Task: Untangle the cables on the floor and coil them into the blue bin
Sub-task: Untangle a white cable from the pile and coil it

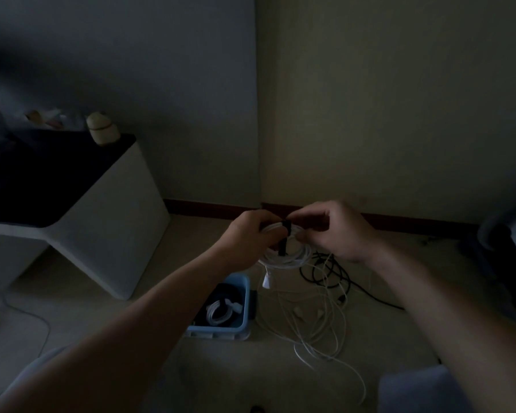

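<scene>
- Your left hand (251, 234) has its fingers curled round the white coil (283, 259). That grip clamps the loops together so they cannot spring apart.
- Your right hand (340, 231) pinches the top of the black strap (283, 245) between thumb and fingertips, just beside your left fingers. It looks like you are wrapping the strap across the bundle.
- The coil hangs below both sets of fingers, and its white plug (266, 281) dangles under them, free of the floor.
- The blue bin (215, 331) sits below your left fingers. It already holds a bound white coil (219, 312), so this one probably goes in beside it.
- Below your right fingers, loose white cables (325, 320) and a black cable (337, 274) lie tangled on the floor, so I judge the task well short of done.
</scene>
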A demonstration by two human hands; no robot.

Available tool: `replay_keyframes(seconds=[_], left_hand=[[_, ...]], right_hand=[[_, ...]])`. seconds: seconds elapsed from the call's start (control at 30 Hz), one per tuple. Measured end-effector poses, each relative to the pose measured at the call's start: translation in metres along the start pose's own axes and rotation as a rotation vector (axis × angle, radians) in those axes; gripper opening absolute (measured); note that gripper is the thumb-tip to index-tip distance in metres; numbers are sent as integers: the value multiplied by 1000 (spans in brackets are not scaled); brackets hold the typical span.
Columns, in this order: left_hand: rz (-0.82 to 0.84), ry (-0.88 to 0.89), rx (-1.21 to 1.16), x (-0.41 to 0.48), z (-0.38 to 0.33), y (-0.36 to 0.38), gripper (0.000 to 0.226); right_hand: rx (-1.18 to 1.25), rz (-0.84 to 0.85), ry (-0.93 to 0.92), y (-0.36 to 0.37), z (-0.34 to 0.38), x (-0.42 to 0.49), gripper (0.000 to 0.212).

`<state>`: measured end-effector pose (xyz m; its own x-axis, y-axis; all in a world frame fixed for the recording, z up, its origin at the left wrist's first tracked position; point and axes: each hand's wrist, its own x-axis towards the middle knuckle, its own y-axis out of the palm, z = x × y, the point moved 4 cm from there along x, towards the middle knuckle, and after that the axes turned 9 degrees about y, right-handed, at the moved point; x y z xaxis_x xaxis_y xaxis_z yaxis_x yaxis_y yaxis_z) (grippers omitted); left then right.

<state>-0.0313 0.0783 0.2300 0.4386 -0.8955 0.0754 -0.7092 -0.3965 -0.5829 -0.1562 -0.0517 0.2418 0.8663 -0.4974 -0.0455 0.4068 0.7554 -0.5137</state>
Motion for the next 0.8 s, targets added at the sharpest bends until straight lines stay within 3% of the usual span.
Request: replay_keyframes(seconds=[0.27, 0.47, 0.67, 0.8], left_hand=[[-38, -74, -119, -1, 4, -1, 13], [-96, -228, -364, 0, 18, 1, 22], [-98, -266, -590, -2, 20, 3, 20], [-100, -296, -726, -3, 15, 4, 18]], right_hand=[[-1, -89, -80, 4, 5, -4, 27], [-330, -233, -207, 10, 15, -9, 11], [-583, -292, -238, 24, 19, -15, 11], [-692, -247, -169, 32, 15, -11, 29]])
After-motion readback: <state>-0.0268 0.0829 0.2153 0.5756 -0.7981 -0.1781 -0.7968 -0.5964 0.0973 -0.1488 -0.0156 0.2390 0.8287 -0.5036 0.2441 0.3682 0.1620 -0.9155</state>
